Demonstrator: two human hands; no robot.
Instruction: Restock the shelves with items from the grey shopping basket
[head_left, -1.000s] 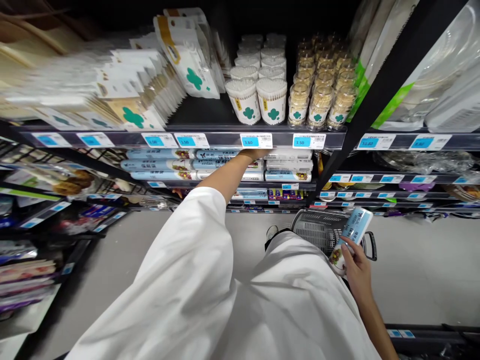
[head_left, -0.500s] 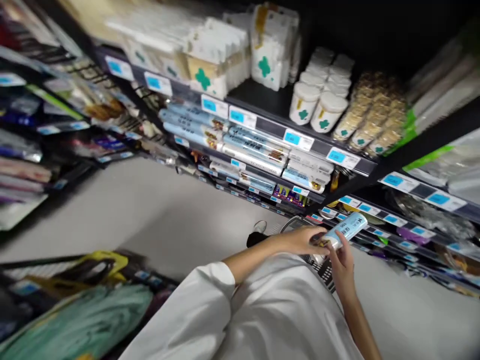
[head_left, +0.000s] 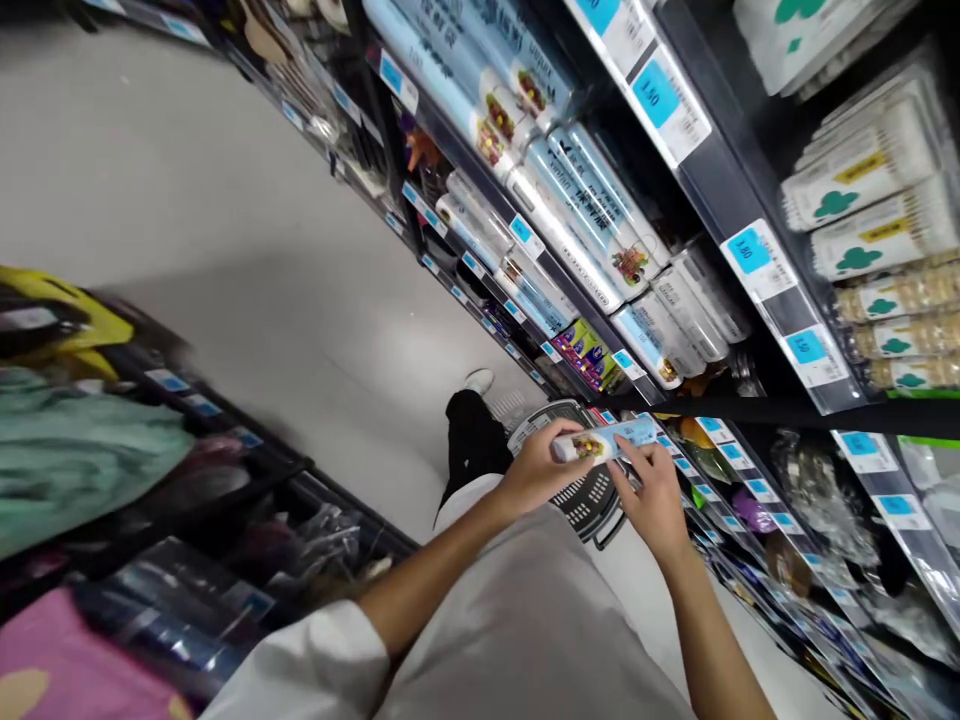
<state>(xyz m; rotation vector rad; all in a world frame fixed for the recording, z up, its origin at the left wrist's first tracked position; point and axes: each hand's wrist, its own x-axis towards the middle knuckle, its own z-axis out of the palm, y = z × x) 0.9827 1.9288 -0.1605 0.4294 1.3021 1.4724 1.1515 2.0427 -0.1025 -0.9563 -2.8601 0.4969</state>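
Observation:
A light-blue and white roll of food bags (head_left: pixel 600 440) lies nearly level between my hands, with a food picture on its left part. My left hand (head_left: pixel 541 465) is closed round its left end. My right hand (head_left: pixel 651 495) grips it farther right, thumb and fingers against the wrapper. Below the roll is a dark slotted shopping basket (head_left: pixel 585 505), partly hidden by my hands and shirt. Similar blue rolls (head_left: pixel 592 205) are stacked on the shelf just beyond.
Shelves with blue price tags (head_left: pixel 750 250) run along the right, holding packs with green cross marks (head_left: pixel 874 225). At left, a lower shelf carries a green cloth item (head_left: pixel 82 450) and a pink one (head_left: pixel 82 660). A grey floor (head_left: pixel 285 270) lies between, with my shoe (head_left: pixel 478 381) on it.
My view has turned, and the shelf rolls appear nearer. The held roll has swung from tilted up at the right to nearly level, its food picture now showing. Both hands still hold it.

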